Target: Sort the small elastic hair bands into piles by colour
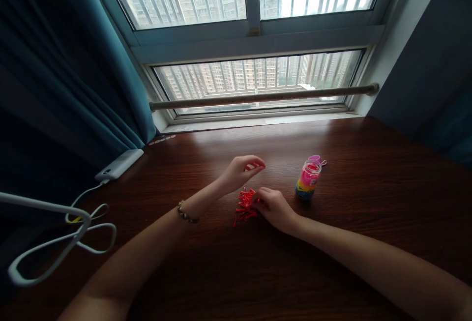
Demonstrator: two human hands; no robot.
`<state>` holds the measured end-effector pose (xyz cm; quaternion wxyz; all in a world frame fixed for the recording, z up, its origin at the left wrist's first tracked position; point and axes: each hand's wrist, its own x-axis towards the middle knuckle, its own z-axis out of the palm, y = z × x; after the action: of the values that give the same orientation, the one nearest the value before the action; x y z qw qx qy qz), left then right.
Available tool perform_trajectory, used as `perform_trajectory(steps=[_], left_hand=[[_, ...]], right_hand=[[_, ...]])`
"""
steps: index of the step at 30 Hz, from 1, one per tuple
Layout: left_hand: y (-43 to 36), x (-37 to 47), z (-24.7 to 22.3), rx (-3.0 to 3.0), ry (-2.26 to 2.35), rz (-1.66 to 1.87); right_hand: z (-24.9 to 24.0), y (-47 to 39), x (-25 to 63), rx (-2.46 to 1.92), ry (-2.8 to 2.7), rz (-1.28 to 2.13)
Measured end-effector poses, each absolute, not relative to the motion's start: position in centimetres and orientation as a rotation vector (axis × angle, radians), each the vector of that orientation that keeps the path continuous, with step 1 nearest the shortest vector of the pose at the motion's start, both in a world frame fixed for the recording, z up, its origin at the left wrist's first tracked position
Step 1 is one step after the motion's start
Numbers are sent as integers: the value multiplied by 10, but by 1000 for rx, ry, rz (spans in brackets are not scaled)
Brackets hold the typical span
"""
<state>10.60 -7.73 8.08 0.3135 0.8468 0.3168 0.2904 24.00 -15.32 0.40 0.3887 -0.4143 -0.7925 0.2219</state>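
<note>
Red strands [245,207] lie in a loose heap near the middle of the worktop [361,222], its long axis running roughly near to far, one strand end trailing out to the near left; other ends poke out in several directions. At the far left a white box [120,164] lies slantwise beside the curtain [121,90], with a white cable [47,204] looping on its near side. Next comes the left hand [241,171], just beyond the heap, fingers curved and tips close to the thumb; whether they pinch anything, I cannot tell. The right hand [276,208] touches the heap's right edge, fingers drawn together, their grip on any strand unclear. Farther right stands a clear jar [309,179] with coloured bands, a pink piece [314,158] just behind it.
</note>
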Motion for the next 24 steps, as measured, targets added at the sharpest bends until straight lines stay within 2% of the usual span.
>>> perform_trajectory(steps=[4, 8, 18, 24], left_hand=[[-85, 64, 35, 2190, 999, 815], [-90, 47, 13, 2169, 1106, 870], [-93, 47, 23, 2440, 931, 620], [-91, 45, 20, 2412, 907, 595]], right_hand=[[1, -148, 241, -1173, -1770, 627], [-2, -145, 240, -1228, -1664, 656], [0, -143, 241, -1172, -1849, 552], [0, -146, 240, -1129, -2035, 488]])
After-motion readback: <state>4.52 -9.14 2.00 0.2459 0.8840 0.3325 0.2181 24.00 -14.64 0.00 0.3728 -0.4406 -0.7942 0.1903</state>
